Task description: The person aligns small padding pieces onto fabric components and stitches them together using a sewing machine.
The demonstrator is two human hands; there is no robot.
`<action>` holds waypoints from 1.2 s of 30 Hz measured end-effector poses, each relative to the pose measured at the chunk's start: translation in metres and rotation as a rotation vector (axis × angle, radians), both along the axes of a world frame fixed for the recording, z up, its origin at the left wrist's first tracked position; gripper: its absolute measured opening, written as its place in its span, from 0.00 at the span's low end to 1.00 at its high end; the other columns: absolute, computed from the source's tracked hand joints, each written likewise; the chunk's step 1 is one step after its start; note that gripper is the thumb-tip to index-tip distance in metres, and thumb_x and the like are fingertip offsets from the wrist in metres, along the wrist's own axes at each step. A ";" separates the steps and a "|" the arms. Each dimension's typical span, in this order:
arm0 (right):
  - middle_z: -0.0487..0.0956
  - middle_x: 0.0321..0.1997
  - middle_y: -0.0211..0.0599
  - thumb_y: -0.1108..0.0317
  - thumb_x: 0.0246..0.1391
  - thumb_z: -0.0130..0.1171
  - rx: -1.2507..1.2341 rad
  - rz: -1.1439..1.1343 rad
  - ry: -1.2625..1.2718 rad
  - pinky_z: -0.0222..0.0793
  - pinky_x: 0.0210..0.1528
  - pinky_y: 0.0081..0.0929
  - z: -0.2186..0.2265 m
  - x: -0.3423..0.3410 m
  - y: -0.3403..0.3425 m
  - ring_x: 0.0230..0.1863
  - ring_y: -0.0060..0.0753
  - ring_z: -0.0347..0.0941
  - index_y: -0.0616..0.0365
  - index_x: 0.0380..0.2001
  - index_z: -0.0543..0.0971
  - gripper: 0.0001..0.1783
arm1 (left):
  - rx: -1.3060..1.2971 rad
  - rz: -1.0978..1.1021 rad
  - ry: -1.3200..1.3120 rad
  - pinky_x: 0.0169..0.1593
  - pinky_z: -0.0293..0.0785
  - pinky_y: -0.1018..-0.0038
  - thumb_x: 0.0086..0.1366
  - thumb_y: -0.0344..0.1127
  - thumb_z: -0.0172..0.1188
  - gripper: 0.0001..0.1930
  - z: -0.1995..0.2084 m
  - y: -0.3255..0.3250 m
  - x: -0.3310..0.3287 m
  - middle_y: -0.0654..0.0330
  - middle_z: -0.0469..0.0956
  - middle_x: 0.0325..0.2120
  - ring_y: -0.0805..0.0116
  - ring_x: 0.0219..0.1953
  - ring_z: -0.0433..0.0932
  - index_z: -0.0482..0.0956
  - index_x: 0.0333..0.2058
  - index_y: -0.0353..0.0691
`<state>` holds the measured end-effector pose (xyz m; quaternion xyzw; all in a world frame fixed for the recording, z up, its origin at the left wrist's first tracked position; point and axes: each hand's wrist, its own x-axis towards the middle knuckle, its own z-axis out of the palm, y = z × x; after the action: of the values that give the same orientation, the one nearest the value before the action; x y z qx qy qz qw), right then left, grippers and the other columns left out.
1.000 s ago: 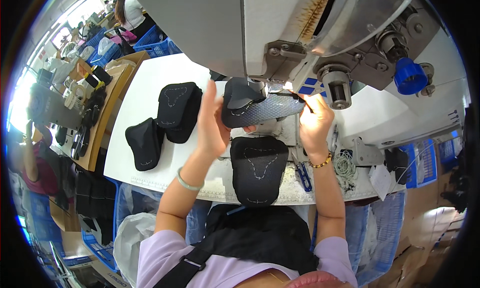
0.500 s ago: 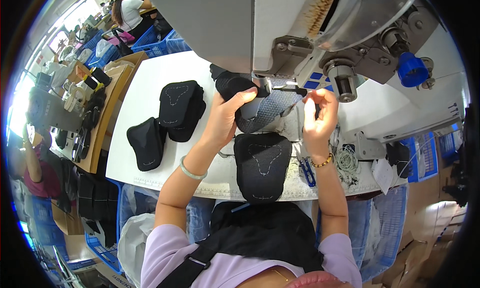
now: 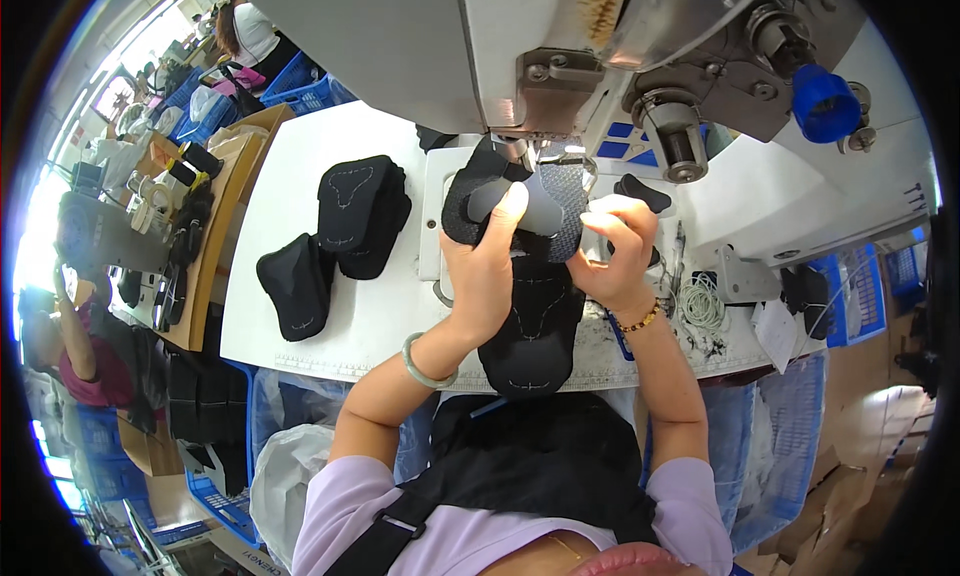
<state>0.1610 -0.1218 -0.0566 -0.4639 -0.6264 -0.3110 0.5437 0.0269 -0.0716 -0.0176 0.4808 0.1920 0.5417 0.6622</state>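
Under the head of a sewing machine (image 3: 560, 88) lies a black mesh fabric piece (image 3: 565, 201) with a smooth dark grey patch. My left hand (image 3: 482, 281) grips its left side, the thumb pressed on top and the other fingers hidden beneath. Along the right edge, my right hand (image 3: 618, 256) pinches the same piece between thumb and bent fingers. Just below, nearer my body, a black padded piece (image 3: 528, 341) with white stitched outlines lies on the white table (image 3: 260, 201), its far end covered by the mesh piece.
Left on the table are a stack of black padded pieces (image 3: 362, 216) and another padded piece (image 3: 295, 291). Coiled pale cord (image 3: 703, 304) and a metal block (image 3: 745, 276) sit at right. Blue crates (image 3: 775, 426) stand below the table. Other people work farther left.
The mesh piece has been turned and drawn a little nearer me. My left hand has shifted right; my right hand has moved from a narrow black strip to the piece's right edge.
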 end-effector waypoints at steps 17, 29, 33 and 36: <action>0.77 0.35 0.27 0.79 0.29 0.57 -0.076 0.050 -0.091 0.62 0.43 0.29 0.020 -0.004 -0.003 0.40 0.33 0.72 0.53 0.29 0.76 0.16 | 1.526 0.624 0.645 0.55 0.56 0.68 0.44 0.25 0.57 0.27 -0.011 0.041 -0.040 0.64 0.75 0.43 0.70 0.51 0.69 0.70 0.48 0.42; 0.76 0.36 0.27 0.77 0.29 0.57 -0.127 0.057 -0.141 0.61 0.45 0.30 0.021 0.005 -0.006 0.40 0.33 0.71 0.53 0.31 0.75 0.18 | 1.531 0.540 0.572 0.50 0.57 0.68 0.38 0.34 0.63 0.28 0.003 0.044 -0.024 0.65 0.75 0.31 0.70 0.40 0.73 0.74 0.44 0.41; 0.76 0.37 0.28 0.79 0.28 0.58 -0.116 0.073 -0.127 0.63 0.44 0.30 0.026 0.004 -0.005 0.40 0.34 0.71 0.54 0.30 0.75 0.18 | 1.666 0.611 0.599 0.46 0.61 0.71 0.47 0.33 0.59 0.13 0.002 0.045 -0.023 0.64 0.77 0.32 0.68 0.36 0.75 0.79 0.35 0.43; 0.76 0.37 0.29 0.80 0.29 0.59 -0.152 0.081 -0.128 0.64 0.41 0.29 0.031 0.009 -0.005 0.38 0.33 0.71 0.56 0.30 0.74 0.17 | 1.696 0.556 0.506 0.35 0.70 0.75 0.43 0.25 0.60 0.13 0.008 0.045 -0.021 0.61 0.77 0.28 0.68 0.30 0.77 0.79 0.32 0.38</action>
<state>0.1697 -0.1267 -0.0254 -0.4573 -0.6999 -0.2696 0.4779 0.0062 -0.0261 -0.0096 0.8450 -0.0212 0.5192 -0.1263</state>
